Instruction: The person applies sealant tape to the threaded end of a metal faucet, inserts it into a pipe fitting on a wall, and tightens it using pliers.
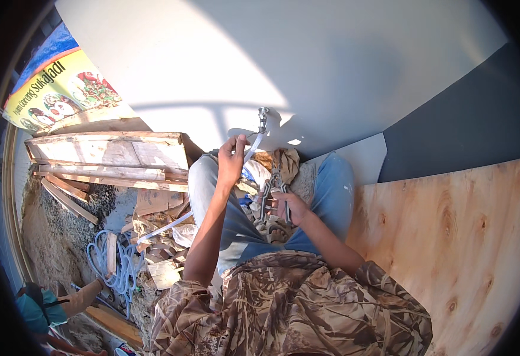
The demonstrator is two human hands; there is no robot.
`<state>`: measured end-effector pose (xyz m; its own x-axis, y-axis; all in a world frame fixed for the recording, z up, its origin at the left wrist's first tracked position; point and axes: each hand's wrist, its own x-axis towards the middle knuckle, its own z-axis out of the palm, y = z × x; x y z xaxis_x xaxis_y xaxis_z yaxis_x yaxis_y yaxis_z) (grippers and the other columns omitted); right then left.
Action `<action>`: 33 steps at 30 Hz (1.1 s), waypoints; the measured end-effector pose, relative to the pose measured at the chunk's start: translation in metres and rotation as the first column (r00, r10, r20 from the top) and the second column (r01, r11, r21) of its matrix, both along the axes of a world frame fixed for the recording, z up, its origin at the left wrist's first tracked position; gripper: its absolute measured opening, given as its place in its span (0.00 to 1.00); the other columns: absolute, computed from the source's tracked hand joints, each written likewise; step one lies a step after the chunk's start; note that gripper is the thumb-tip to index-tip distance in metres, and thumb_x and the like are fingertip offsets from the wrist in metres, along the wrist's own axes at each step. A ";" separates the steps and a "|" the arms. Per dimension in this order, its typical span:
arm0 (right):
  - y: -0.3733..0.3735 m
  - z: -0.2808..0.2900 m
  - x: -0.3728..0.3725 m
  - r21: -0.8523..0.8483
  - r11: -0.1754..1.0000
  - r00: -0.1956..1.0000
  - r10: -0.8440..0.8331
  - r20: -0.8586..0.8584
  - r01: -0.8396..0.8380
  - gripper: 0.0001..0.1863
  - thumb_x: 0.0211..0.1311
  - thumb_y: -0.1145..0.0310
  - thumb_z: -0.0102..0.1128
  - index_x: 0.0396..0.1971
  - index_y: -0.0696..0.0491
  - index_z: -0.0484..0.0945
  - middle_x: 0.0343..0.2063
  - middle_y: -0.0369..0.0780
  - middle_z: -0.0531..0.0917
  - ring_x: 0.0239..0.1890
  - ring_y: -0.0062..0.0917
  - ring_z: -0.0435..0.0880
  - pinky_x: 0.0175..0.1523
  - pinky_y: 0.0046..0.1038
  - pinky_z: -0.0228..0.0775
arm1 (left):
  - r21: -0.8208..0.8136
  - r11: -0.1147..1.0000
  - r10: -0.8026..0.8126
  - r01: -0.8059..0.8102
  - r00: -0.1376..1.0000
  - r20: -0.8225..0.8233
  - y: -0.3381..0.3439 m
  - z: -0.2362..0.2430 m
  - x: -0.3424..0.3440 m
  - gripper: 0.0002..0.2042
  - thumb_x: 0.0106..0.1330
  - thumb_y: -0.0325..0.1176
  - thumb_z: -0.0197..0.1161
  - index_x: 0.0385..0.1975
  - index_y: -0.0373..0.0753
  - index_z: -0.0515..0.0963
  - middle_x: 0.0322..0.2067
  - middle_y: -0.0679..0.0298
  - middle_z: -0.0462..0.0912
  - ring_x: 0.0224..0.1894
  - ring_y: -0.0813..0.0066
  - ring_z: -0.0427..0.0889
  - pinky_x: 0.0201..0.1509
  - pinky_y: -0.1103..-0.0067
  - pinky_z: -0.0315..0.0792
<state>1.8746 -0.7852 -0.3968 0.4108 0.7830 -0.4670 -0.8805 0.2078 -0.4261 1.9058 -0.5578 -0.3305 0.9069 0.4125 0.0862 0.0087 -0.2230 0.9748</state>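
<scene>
My left hand (231,159) is raised and closed around a thin white hose (251,148) that runs up to a metal tap (263,118) on the white wall. Lower down, between my knees, my right hand (291,207) grips the handles of grey metal pliers (273,191), jaws pointing up toward the hose. I crouch in blue jeans and a camouflage shirt.
Stacked wooden planks (108,157) and rubble lie to my left, with a coil of blue hose (113,261) on the gravel. A plywood sheet (450,237) leans at my right. Another person in teal (37,305) is at the lower left. A yellow banner (58,89) hangs behind.
</scene>
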 end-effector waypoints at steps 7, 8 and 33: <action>-0.005 -0.020 -0.046 -0.138 0.971 0.963 -0.218 -0.161 0.197 0.19 0.68 0.70 0.43 0.56 0.57 0.68 0.54 0.41 0.78 0.58 0.30 0.77 0.61 0.41 0.68 | 0.581 0.804 -0.155 0.127 0.988 -0.001 -0.003 -0.025 0.106 0.11 0.62 0.33 0.65 0.43 0.43 0.83 0.25 0.52 0.82 0.24 0.59 0.80 0.32 0.71 0.73; -0.007 -0.024 -0.051 -0.145 0.966 0.953 -0.238 -0.185 0.213 0.18 0.68 0.70 0.43 0.56 0.58 0.69 0.54 0.41 0.78 0.57 0.31 0.77 0.62 0.43 0.69 | 0.597 0.789 -0.200 0.145 0.979 0.026 -0.002 -0.029 0.114 0.10 0.62 0.33 0.65 0.43 0.42 0.83 0.27 0.52 0.83 0.25 0.58 0.80 0.32 0.70 0.74; 0.019 -0.020 -0.052 -0.134 0.919 0.884 -0.394 -0.253 0.371 0.10 0.64 0.77 0.50 0.44 0.52 0.70 0.39 0.38 0.78 0.45 0.30 0.81 0.53 0.46 0.77 | 0.866 0.078 -0.426 0.494 0.802 -0.419 0.006 0.015 0.175 0.13 0.67 0.42 0.58 0.31 0.37 0.78 0.25 0.49 0.82 0.29 0.47 0.82 0.33 0.59 0.75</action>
<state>1.8223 -0.7661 -0.4171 0.5207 0.5462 -0.6561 -0.8223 0.5275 -0.2135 2.0810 -0.5521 -0.3159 0.9020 -0.4317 0.0010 -0.4307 -0.8998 0.0691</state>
